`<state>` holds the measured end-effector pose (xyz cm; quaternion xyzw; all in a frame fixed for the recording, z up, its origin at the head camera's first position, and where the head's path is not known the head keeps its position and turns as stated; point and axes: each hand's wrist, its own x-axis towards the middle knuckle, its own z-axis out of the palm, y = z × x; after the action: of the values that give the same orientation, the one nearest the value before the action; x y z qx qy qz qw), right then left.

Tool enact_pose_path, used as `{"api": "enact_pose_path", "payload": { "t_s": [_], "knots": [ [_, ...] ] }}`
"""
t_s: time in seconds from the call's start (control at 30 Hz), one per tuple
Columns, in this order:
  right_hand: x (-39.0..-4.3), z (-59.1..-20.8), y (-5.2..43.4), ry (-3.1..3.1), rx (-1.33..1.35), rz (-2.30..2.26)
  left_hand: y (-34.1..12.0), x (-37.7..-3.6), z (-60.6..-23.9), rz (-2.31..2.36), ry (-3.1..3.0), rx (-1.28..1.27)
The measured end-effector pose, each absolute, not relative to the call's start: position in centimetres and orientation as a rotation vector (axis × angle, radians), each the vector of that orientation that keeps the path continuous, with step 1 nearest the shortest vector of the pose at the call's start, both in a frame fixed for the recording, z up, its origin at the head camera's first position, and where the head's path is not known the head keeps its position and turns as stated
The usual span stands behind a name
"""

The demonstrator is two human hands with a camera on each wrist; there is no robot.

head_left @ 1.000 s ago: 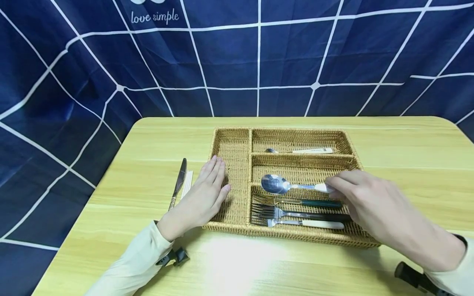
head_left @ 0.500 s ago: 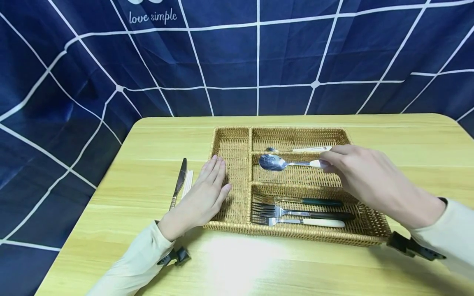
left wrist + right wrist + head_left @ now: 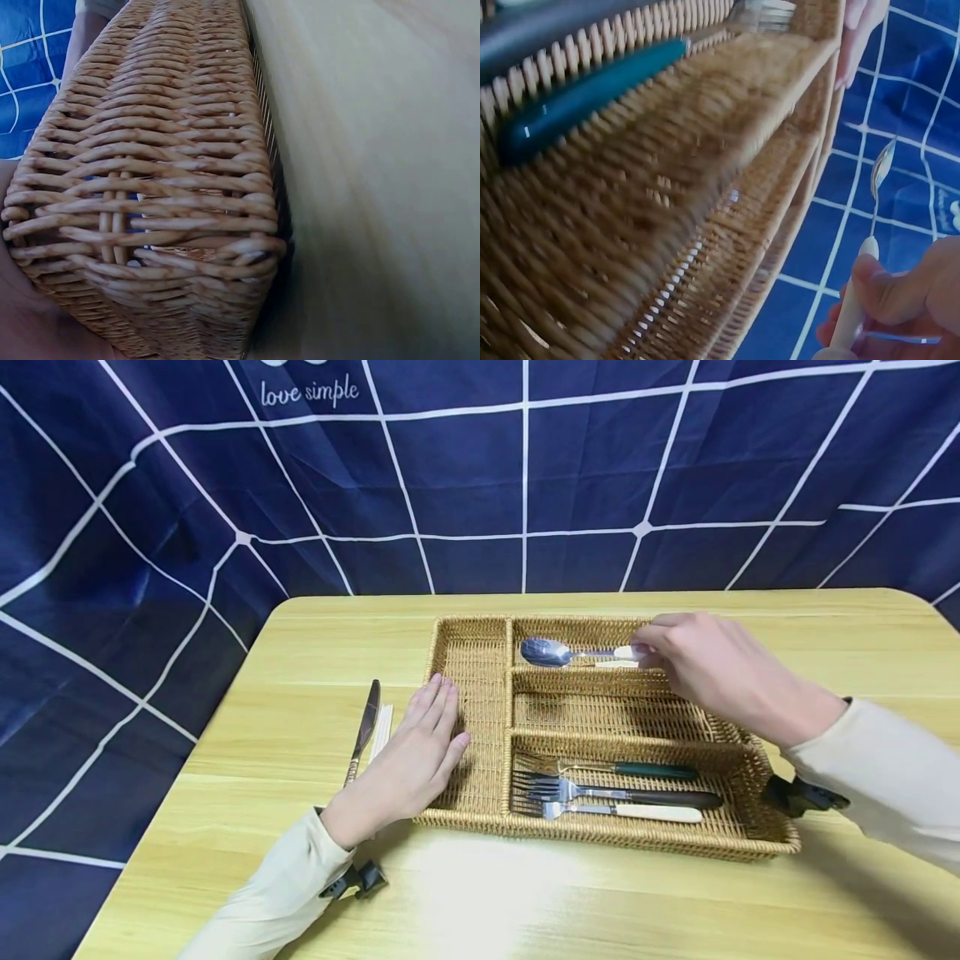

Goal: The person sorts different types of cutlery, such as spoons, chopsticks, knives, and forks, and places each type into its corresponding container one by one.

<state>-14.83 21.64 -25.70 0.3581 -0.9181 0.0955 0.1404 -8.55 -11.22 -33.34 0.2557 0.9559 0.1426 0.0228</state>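
While the left hand [image 3: 408, 760] lies flat against the basket [image 3: 472, 727], the right hand [image 3: 712, 668] pinches a spoon [image 3: 555, 652], partly hiding another.

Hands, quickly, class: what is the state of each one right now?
Left hand: open, fingers straight, resting against the wicker tray.
Right hand: closed, pinching the white-handled spoon over the tray's far compartment.

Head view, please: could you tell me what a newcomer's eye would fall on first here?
The right hand pinches a white-handled steel spoon above the far compartment of the woven wicker cutlery tray on the pale wooden table. The left hand rests flat against the tray's left side. Three forks lie in the near compartment.
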Motion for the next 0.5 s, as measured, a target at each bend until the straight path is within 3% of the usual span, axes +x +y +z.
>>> {"api": "enact_pose_path", "payload": {
  "t_s": [0.5],
  "knots": [
    [-19.9,-26.4,21.1,-2.674,1.019,0.209,-11.3,-8.5,-33.5,0.416,2.954,0.776]
  ]
}}
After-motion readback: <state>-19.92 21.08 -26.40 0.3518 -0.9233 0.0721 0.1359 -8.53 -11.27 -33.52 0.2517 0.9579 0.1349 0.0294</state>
